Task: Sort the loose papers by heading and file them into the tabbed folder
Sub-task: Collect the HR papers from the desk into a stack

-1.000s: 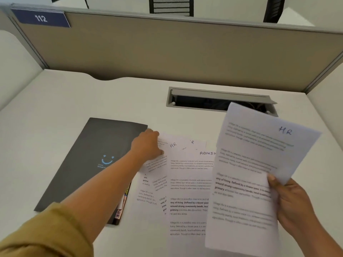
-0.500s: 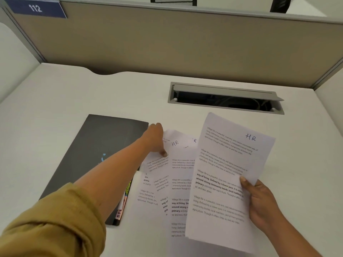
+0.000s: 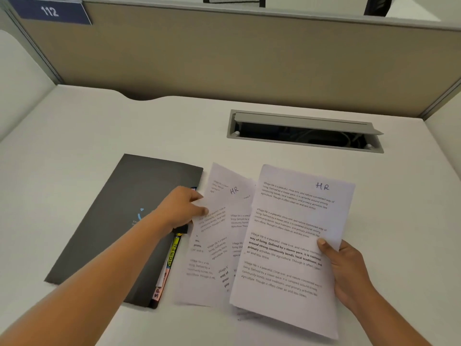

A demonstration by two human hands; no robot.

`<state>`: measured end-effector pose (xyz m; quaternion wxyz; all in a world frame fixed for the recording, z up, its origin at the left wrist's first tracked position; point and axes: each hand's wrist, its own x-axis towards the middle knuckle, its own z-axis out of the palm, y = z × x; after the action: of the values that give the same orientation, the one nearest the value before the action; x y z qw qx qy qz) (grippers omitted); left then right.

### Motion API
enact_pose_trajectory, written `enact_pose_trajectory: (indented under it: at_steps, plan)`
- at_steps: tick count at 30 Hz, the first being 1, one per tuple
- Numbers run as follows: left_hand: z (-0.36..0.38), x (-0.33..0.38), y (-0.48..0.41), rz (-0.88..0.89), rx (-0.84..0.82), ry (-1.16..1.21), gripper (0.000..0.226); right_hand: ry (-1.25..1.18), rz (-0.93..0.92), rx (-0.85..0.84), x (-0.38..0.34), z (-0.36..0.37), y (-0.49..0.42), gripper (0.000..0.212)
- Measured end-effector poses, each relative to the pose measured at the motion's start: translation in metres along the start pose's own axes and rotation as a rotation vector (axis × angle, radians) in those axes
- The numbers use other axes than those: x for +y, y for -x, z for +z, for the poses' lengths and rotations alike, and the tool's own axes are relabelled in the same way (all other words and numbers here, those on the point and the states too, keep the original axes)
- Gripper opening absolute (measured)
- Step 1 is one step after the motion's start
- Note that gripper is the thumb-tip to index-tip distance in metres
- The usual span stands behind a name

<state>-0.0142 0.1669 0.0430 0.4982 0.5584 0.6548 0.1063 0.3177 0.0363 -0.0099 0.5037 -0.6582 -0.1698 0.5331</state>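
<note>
The right hand (image 3: 346,268) grasps an HR sheet (image 3: 294,236) by its right edge, thumb on top. The left hand (image 3: 183,208) pinches the left edge of a second HR sheet (image 3: 225,203), which curls up from the fanned papers (image 3: 204,270). At their 9 o'clock the closed folder (image 3: 119,221) lies on the desk (image 3: 74,146), with its tabs (image 3: 172,255) facing the papers. A cable tray (image 3: 304,121) sits at 12.

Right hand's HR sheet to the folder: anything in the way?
Yes. The folder is shut flat, and the left hand, pinching a second HR sheet, lies over its tabbed edge, between it and the HR sheet in the right hand.
</note>
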Motion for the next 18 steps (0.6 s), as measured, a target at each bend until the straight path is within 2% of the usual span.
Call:
enact_pose_trajectory:
  at_steps: [4,8,13,18]
  plan:
    - [-0.003,0.011,0.024,0.099,0.306,0.099,0.003,0.054,-0.040,0.047,0.003,0.004,-0.001,0.010]
    - [-0.027,0.032,0.044,0.253,0.583,0.328,0.015,0.101,-0.057,0.073,0.005,0.006,-0.002,0.010]
    - [-0.056,0.053,0.064,0.472,0.719,0.262,0.007,0.129,-0.077,0.082,0.006,0.004,0.000,0.010]
    - [-0.069,0.068,0.081,0.620,0.747,0.281,0.006,0.140,-0.108,0.080,0.005,0.008,0.004,0.013]
